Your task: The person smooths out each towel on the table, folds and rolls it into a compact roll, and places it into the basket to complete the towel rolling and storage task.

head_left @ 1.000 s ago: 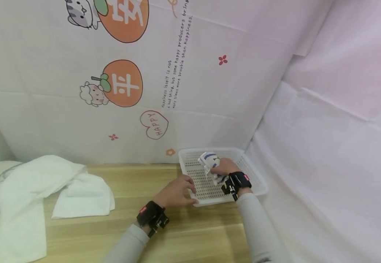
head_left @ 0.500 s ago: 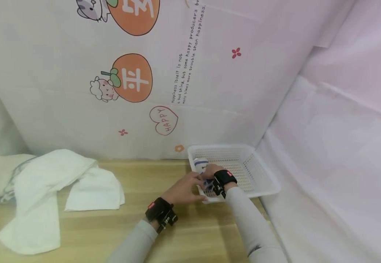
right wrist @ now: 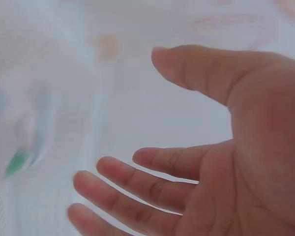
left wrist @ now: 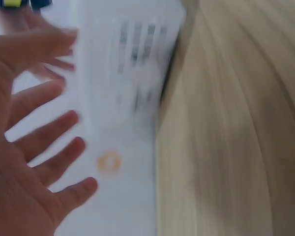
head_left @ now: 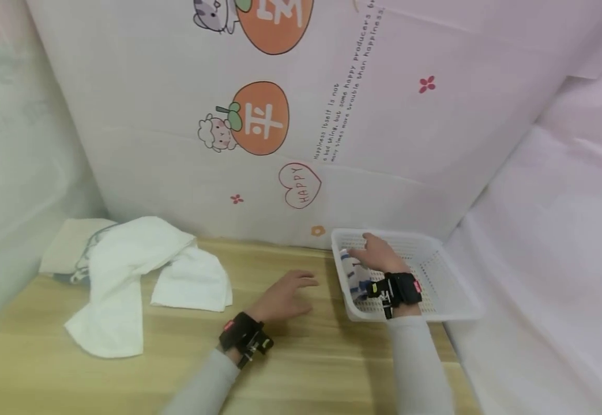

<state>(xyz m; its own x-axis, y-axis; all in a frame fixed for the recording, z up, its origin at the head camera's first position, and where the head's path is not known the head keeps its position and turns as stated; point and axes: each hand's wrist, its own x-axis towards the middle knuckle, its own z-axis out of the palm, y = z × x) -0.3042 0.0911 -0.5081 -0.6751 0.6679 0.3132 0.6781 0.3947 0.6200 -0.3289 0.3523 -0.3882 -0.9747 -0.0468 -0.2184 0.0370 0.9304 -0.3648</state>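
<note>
Head view: blue-and-white packet (head_left: 353,276) lies along the nine o'clock side inside the white basket (head_left: 442,282); looks light and soft, wrapper probably slick, so best pinched firmly across its middle. Right hand (head_left: 381,255) hangs at the packet's two o'clock, fingers spread, gripping nothing. Left hand (head_left: 282,297) is over the table (head_left: 306,369), off the basket's nine o'clock wall, fingers loosely parted, also holding nothing.
</note>
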